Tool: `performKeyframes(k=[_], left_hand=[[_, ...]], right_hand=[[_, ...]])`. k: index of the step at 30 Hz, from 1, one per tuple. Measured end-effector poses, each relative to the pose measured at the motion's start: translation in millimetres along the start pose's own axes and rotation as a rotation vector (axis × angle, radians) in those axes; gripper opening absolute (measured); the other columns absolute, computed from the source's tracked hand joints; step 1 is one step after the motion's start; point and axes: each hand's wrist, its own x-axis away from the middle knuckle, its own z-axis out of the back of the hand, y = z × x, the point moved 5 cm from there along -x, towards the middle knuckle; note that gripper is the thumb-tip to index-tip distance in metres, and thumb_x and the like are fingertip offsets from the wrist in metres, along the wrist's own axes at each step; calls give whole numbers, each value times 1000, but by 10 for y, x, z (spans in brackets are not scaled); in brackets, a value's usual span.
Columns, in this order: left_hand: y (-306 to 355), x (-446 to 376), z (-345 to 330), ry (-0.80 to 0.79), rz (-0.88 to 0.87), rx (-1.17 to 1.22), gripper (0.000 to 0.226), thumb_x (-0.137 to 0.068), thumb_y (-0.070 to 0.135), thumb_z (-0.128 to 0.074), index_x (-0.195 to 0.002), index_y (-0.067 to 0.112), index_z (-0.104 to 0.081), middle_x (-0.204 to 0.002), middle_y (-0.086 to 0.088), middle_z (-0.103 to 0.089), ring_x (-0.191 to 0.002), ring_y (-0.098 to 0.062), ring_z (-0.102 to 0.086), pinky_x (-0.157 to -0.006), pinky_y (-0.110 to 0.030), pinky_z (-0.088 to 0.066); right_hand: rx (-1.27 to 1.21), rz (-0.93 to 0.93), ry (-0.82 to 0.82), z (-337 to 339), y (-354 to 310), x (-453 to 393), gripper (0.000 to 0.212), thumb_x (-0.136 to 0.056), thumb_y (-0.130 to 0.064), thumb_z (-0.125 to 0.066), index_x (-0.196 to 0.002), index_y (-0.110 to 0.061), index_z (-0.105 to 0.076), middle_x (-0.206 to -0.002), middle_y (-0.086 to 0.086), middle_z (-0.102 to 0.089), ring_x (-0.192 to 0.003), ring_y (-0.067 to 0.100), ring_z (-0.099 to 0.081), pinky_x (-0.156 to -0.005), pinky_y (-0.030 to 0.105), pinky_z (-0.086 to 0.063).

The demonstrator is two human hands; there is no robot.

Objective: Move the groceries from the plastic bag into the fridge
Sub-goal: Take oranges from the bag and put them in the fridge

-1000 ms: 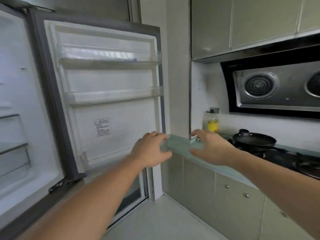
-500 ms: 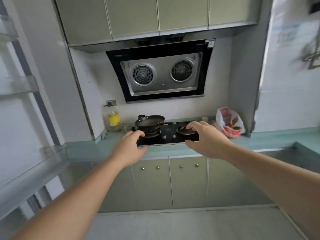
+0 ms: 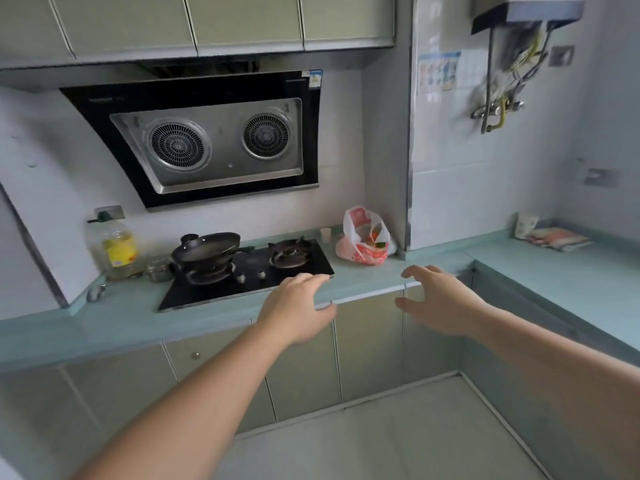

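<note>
1. Both arms reach out in front over the floor, toward the near edge of the counter [image 3: 363,277], and neither hand is holding anything
2. The left hand [image 3: 298,310] has relaxed, slightly bent fingers, palm down, sitting in front of the near right corner of the stove [image 3: 249,271]; can't tell if it actually touches the counter edge
3. The right hand [image 3: 440,303] is spread wide, fingers apart and thumb dropped low, hanging in front of the cabinet doors [image 3: 367,344] just right of the left hand
4. The plastic bag [image 3: 363,240] is white and red, and it sits on the counter at the far side, just right of the stove and up against the wall corner. Its mouth is open and you can see something orange and green inside, too small to say what
5. The bag is beyond both hands, well apart from them, sort of between them if you look straight ahead
6. A little white cup [image 3: 325,234] stands just left of the bag
7. A black pan [image 3: 207,247] is on the left burner, with an oil bottle [image 3: 117,249] further left by the wall
8. The range hood [image 3: 214,147] hangs above the stove, and a folded cloth [image 3: 557,239] lies far right on the counter
</note>
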Motion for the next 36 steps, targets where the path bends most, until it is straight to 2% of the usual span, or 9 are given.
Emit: performKeyframes(k=[4, 10, 13, 17, 19, 24, 28, 33, 36], left_hand=[[146, -302, -235, -60, 19, -27, 62, -87, 48, -54, -145, 32, -39, -148, 6, -41, -134, -19, -37, -108, -35, -35], [144, -1028, -416, -58, 34, -12, 59, -88, 47, -54, -143, 33, -39, -146, 9, -41, -134, -17, -36, -104, -36, -38], [26, -1511, -628, -68, 38, 34, 59, -88, 47, -54, -143, 33, -39, -148, 7, -39, -135, -17, -36, -104, -38, -39], [-191, -2257, -957, -96, 27, 83, 61, -88, 47, -53, -144, 29, -36, -149, 5, -37, -135, -18, -37, -104, -41, -40], [-295, -2612, -1088, -120, 23, 88, 62, -88, 47, -53, -144, 29, -35, -149, 5, -37, -134, -19, -38, -103, -42, -41], [-410, -3367, -1329, -139, -2, 132, 55, -89, 42, -55, -140, 27, -41, -142, 3, -45, -127, -20, -46, -98, -39, -44], [-419, -3893, -1599, -170, -17, 139, 53, -90, 43, -55, -139, 29, -42, -142, 6, -45, -124, -18, -48, -95, -36, -45], [-430, -4490, -1950, -205, 38, 116, 53, -90, 47, -54, -139, 31, -42, -140, 7, -46, -121, -17, -50, -93, -35, -47], [-405, -4917, -2115, -214, 105, 110, 51, -89, 45, -54, -136, 31, -44, -136, 5, -48, -115, -18, -53, -91, -38, -49]], right_hand=[[-88, -32, -5, -23, 316, -200, 57, -89, -47, -59, -138, -24, -42, -135, 3, -47, -96, 20, -55, -83, 31, -45], [-132, -74, 17, 25, 664, -829, 55, -89, -45, -59, -137, -22, -44, -134, 3, -47, -82, 17, -57, -75, 27, -44], [-112, -84, 16, -31, 801, -1271, 54, -89, -45, -58, -137, -23, -43, -135, 1, -47, -89, 18, -56, -77, 27, -44], [-80, -121, -9, -155, 1032, -1924, 54, -90, -44, -59, -137, -25, -43, -135, 1, -47, -113, 20, -54, -85, 28, -42], [-66, -151, -17, -192, 1153, -2247, 54, -90, -44, -59, -137, -25, -43, -136, 2, -48, -119, 20, -51, -85, 26, -40], [-60, -180, -20, -272, 1371, -2979, 55, -90, -43, -59, -138, -24, -42, -136, 2, -47, -116, 20, -52, -82, 26, -41], [-43, -161, -17, -389, 1554, -3560, 54, -89, -46, -58, -138, -26, -42, -134, 1, -48, -106, 20, -56, -82, 29, -43], [-67, -90, -42, -570, 1861, -4303, 54, -90, -44, -59, -137, -22, -43, -135, 2, -49, -113, 21, -53, -86, 26, -41], [-107, -61, -72, -656, 2105, -4800, 52, -90, -43, -60, -133, -18, -46, -129, 5, -53, -97, 18, -52, -80, 24, -39]])
